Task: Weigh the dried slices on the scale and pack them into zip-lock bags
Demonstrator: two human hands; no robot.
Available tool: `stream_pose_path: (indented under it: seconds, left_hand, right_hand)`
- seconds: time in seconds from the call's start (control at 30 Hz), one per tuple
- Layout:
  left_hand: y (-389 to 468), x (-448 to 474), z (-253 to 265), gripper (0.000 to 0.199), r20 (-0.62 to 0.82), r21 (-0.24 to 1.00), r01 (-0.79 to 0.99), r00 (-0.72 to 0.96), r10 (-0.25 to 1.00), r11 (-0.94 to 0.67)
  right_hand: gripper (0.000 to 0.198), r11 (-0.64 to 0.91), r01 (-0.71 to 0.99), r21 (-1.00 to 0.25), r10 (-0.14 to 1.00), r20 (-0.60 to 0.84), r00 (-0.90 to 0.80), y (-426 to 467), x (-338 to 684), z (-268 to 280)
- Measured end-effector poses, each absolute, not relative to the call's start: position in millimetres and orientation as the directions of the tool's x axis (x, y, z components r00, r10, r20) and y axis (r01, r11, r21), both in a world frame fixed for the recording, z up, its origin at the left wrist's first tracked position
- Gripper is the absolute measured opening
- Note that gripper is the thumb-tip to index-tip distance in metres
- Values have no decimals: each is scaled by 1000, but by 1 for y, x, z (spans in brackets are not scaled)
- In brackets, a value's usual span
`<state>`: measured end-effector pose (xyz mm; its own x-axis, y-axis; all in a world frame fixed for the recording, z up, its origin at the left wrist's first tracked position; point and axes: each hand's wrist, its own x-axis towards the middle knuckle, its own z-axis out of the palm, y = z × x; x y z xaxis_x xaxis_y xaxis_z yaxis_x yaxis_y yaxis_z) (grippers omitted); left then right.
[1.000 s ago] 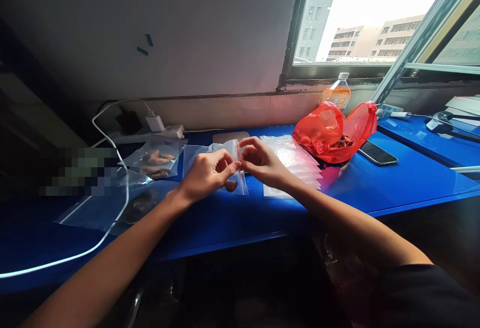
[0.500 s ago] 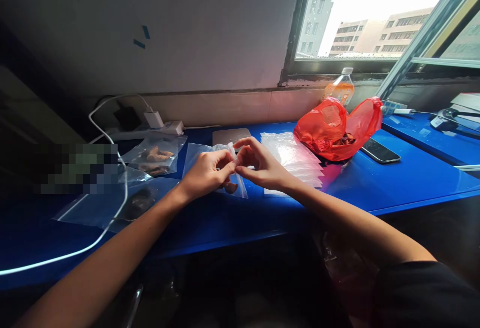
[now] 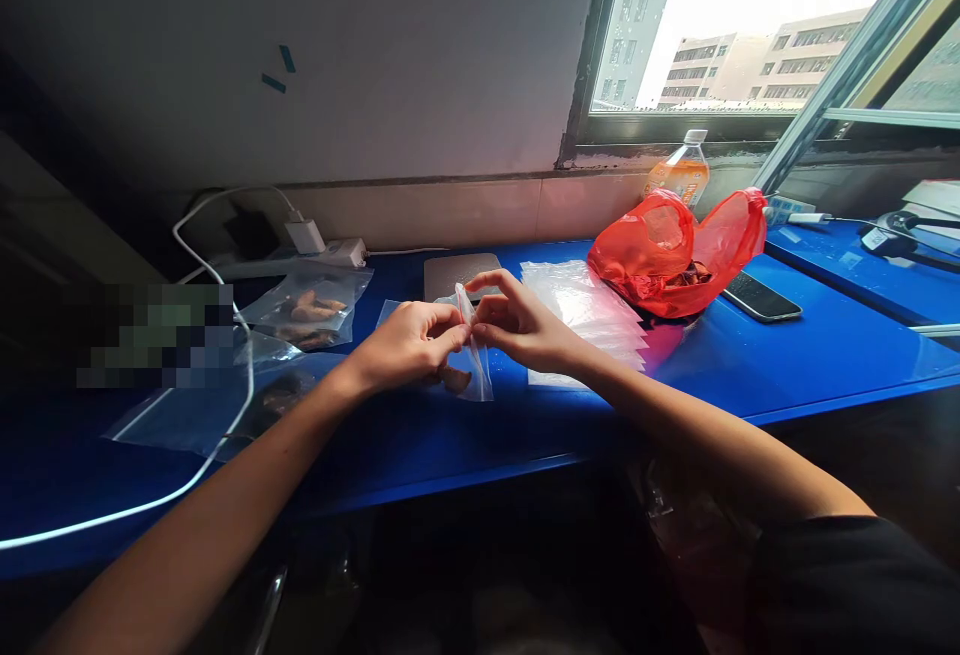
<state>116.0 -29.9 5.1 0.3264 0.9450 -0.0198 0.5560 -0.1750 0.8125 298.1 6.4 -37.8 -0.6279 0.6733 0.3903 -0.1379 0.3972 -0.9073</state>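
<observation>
Between my two hands is a clear plastic zip bag (image 3: 480, 380), its mouth edge standing up where the fingers meet. My left hand (image 3: 409, 343) pinches the bag's edge between thumb and fingers. Opposite it, my right hand (image 3: 521, 325) also pinches that edge with thumb and forefinger, the other fingers loosely bent. A brown piece (image 3: 455, 378) shows inside the bag, below my left fingers; its kind is unclear. To the right of my right hand lies a fanned stack of clear bags (image 3: 574, 320).
Filled clear bags (image 3: 315, 310) with brown pieces lie at left, crossed by a white cable (image 3: 250, 375). A grey flat device (image 3: 457, 273) is behind my hands. A red plastic bag (image 3: 637, 255), phone (image 3: 763, 297) and drink bottle (image 3: 682, 175) stand right on the blue table (image 3: 825, 365).
The bag's upper edge has turned more upright between my fingers, and its left part has drawn in. Both hands keep their pinch in nearly the same place.
</observation>
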Motion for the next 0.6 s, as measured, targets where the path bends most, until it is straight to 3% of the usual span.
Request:
stream_pose_path:
  seconds: [0.23, 0.4, 0.6]
  left_hand:
    - [-29, 116, 0, 25, -76, 734, 627, 456, 887, -259]
    - [-30, 119, -2, 25, 44, 678, 610, 523, 851, -410]
    - [-30, 120, -2, 23, 80, 650, 642, 474, 877, -406]
  right_hand:
    - [38, 529, 23, -849, 682, 409, -606, -3, 294, -35]
    - [32, 428, -47, -903, 747, 383, -543, 2, 291, -41]
    - [39, 443, 86, -893, 805, 353, -478, 9, 290, -43]
